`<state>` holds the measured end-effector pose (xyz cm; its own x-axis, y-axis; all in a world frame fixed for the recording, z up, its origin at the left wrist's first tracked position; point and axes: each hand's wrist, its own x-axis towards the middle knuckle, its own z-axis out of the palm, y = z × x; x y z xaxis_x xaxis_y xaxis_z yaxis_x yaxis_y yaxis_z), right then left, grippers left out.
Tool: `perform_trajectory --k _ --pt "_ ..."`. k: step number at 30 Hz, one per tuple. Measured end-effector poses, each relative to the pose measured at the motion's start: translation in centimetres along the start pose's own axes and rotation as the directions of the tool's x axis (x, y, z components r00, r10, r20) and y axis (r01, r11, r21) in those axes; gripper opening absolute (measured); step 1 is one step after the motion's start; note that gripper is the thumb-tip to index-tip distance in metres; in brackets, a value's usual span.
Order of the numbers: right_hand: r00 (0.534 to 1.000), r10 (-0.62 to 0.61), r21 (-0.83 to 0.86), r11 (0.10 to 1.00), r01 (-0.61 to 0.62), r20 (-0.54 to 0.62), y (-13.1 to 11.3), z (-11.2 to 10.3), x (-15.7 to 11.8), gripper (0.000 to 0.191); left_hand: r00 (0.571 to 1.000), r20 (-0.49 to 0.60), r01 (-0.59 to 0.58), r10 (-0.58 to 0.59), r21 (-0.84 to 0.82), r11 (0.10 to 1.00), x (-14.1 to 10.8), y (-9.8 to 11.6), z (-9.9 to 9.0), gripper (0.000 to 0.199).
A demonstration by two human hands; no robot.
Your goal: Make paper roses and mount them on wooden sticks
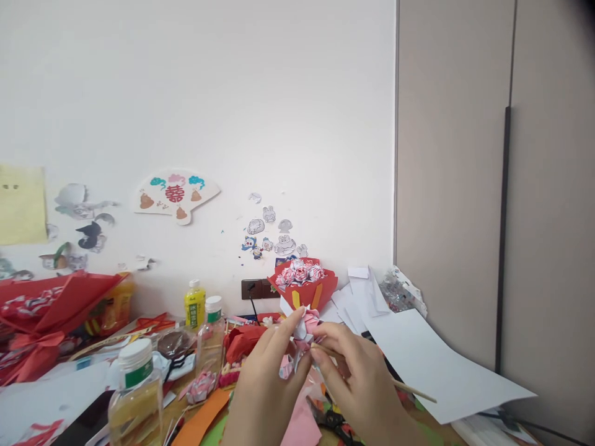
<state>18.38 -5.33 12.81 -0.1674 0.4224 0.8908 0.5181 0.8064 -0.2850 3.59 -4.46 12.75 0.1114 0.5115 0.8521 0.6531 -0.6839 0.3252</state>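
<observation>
Between my two hands is a pink and white paper flower (pixel 310 321). My left hand (pixel 274 356) grips it from the left, thumb and fingers closed on its petals. In my right hand (pixel 356 371) a thin wooden stick (pixel 416 391) is pinched, its tip at the flower and its other end jutting out to the right. Fingers hide where the tip meets the paper. Just behind stands a red paper bouquet (pixel 304 291) of pink and white flowers. Below my hands lie pink paper (pixel 302 424) and dark-handled scissors (pixel 331 420).
Clear bottles with white caps (pixel 134 396) and a yellow-green bottle (pixel 194 306) stand at left. A larger red bouquet (pixel 37 334) lies far left. Another paper flower (pixel 199 387) sits near orange paper (pixel 202 421). White sheets (pixel 446 359) spread at right, by the cabinet (pixel 455 186).
</observation>
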Motion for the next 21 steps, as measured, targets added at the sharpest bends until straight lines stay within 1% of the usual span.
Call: perform_trajectory --k 4,9,12,15,18,19,21 --pt "0.999 0.054 0.027 0.998 -0.054 0.006 -0.1 0.3 0.2 0.012 0.999 -0.013 -0.041 0.043 0.100 0.994 -0.2 -0.2 0.3 0.044" --pt "0.991 0.130 0.070 0.989 -0.132 0.039 -0.3 -0.1 0.4 0.009 1.000 -0.001 -0.028 0.029 0.143 0.989 -0.1 -0.1 0.3 0.042" --pt "0.989 0.132 0.125 0.982 -0.140 0.068 -0.5 -0.5 0.5 0.017 0.999 -0.030 -0.033 0.038 0.160 0.987 0.0 0.0 0.2 0.039" --pt "0.984 0.134 0.176 0.972 -0.154 0.121 -0.7 -0.7 0.6 0.023 0.997 -0.038 -0.057 0.064 0.160 0.985 0.0 0.0 0.1 0.040" --pt "0.963 0.195 0.221 0.947 -0.234 0.183 -0.6 -0.5 0.6 0.017 0.996 -0.029 -0.073 0.079 0.173 0.982 -0.1 0.0 0.2 0.041" --pt "0.960 0.213 0.229 0.940 -0.251 0.181 -0.6 -0.4 0.5 0.015 0.996 -0.027 -0.080 0.087 0.182 0.980 -0.1 0.0 0.2 0.040" --pt "0.963 0.233 0.233 0.937 -0.260 0.139 -0.5 -0.1 0.5 0.013 0.994 -0.025 -0.098 0.105 0.198 0.975 -0.2 0.0 0.3 0.040"
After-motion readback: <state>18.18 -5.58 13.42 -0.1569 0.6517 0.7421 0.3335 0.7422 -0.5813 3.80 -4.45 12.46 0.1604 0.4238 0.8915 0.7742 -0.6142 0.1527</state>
